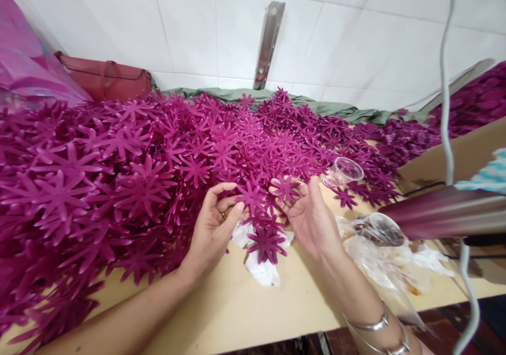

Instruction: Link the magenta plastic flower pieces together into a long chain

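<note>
A big heap of magenta star-shaped fabric flower pieces (pixel 130 155) covers the wooden table (pixel 253 313). My left hand (pixel 213 223) pinches a flower piece (pixel 250 196) between thumb and fingers at the heap's front edge. My right hand (pixel 308 213) faces it, palm up, with another flower piece (pixel 285 187) held at its fingertips. Below the hands, a loose flower piece (pixel 265 243) lies on a crumpled white tissue (pixel 261 268). Silver bangles (pixel 379 328) circle my right wrist.
A clear plastic cup (pixel 343 171) lies tipped among the flowers; another cup (pixel 377 228) sits in crumpled plastic wrap at the right. A red handbag (pixel 106 78) rests against the tiled wall. A cardboard box (pixel 454 157), a grey cable (pixel 446 134) and a dark maroon bar (pixel 443 213) stand on the right.
</note>
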The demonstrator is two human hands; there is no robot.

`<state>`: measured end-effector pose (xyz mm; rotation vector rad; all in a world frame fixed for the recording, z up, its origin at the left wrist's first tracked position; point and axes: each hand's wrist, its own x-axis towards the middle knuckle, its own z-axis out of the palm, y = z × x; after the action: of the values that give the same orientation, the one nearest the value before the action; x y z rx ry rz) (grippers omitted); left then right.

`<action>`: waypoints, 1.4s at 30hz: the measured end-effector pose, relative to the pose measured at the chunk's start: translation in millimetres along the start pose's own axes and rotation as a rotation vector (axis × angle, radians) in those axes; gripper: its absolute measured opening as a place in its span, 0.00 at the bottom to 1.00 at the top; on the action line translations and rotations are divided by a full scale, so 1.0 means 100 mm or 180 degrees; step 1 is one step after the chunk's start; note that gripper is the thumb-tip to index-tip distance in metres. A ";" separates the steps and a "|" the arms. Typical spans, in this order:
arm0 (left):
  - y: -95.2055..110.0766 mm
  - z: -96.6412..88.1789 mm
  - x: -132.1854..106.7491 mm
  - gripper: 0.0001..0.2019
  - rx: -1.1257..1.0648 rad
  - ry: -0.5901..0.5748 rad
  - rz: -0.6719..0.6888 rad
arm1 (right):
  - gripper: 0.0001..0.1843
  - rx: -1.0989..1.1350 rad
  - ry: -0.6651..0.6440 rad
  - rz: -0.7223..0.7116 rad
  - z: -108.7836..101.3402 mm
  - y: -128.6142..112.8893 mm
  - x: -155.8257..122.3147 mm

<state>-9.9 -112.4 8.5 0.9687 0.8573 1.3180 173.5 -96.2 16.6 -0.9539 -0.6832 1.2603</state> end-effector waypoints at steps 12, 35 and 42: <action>-0.03 -0.02 0.01 0.12 0.0042 -0.0189 -0.0024 | 0.19 -0.0705 -0.0012 -0.0138 -0.02 0.04 -0.05; -0.03 -0.05 0.02 0.07 0.0742 0.0138 0.0294 | 0.16 -0.2185 0.0460 -0.1713 -0.09 -0.06 -0.04; -0.03 -0.09 -0.03 0.12 0.1099 -0.0127 0.0700 | 0.15 -0.3182 -0.0483 -0.2278 0.00 -0.04 -0.18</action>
<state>-17.0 -114.2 2.1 1.3875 0.9887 1.3549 172.1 -113.7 21.4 -1.2269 -1.6756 0.2962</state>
